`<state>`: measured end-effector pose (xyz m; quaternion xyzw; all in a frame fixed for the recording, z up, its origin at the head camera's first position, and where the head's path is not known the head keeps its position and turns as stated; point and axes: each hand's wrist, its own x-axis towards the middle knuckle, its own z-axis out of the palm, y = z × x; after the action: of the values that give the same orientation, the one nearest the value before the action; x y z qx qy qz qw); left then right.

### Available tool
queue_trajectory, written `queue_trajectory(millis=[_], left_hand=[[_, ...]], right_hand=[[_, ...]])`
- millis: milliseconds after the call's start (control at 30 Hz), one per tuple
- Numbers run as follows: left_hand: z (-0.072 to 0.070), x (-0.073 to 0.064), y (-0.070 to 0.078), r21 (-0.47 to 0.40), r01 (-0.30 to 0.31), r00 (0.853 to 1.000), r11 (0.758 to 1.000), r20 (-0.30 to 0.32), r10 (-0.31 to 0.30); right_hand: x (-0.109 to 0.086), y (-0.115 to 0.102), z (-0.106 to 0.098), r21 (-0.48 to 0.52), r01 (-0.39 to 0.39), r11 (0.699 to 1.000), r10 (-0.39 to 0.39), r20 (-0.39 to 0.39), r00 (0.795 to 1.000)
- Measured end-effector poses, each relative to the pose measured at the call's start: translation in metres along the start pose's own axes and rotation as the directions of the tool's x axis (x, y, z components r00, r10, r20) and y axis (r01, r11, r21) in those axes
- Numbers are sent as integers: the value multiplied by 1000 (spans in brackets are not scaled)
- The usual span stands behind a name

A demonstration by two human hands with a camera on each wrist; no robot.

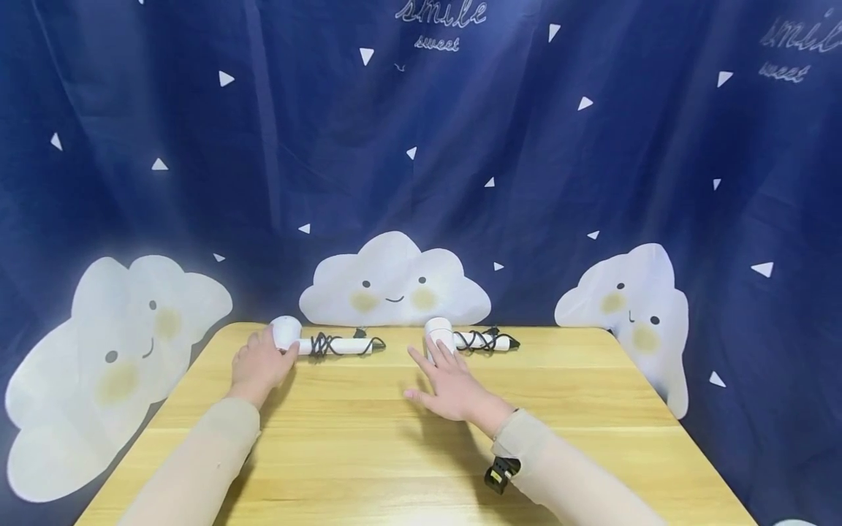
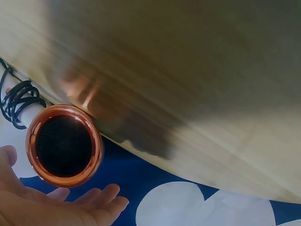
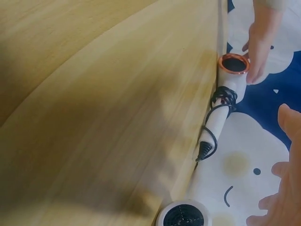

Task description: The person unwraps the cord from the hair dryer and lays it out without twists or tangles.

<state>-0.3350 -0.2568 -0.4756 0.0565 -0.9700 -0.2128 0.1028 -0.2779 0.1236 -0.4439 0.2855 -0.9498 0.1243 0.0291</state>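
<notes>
Two white hair dryers lie near the table's far edge, black cords wound round their handles. At the left dryer's [image 1: 286,332] head is my left hand [image 1: 259,365], fingers and thumb loosely extended around it. The left wrist view shows this dryer's [image 2: 64,146] copper-rimmed round end, with the left hand [image 2: 42,207] just beside it, fingers not closed on it. Over the right dryer's [image 1: 438,330] head reaches my right hand [image 1: 454,387], its fingers spread; whether it touches cannot be told. In the right wrist view the right dryer's [image 3: 183,215] dark round end is partly cut off.
The wooden table [image 1: 395,453] stretches towards me. Behind it hangs a dark blue curtain [image 1: 421,197] with white clouds and triangles. A small black device [image 1: 501,473] sits under my right sleeve.
</notes>
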Motion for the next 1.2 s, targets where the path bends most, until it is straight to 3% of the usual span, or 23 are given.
queue_trajectory(millis=[400,700,1200], left_hand=[[10,11,-4,-92,108,994,990,39,-104],[9,12,-5,-143,180,983,973,51,-175],[11,20,-5,-195,189,981,962,85,-175]], right_hand=[[3,0,9,-8,1,1000,-1,18,1000],[5,-2,8,-7,24,1000,-24,9,1000],[15,-8,11,12,24,1000,-24,5,1000]])
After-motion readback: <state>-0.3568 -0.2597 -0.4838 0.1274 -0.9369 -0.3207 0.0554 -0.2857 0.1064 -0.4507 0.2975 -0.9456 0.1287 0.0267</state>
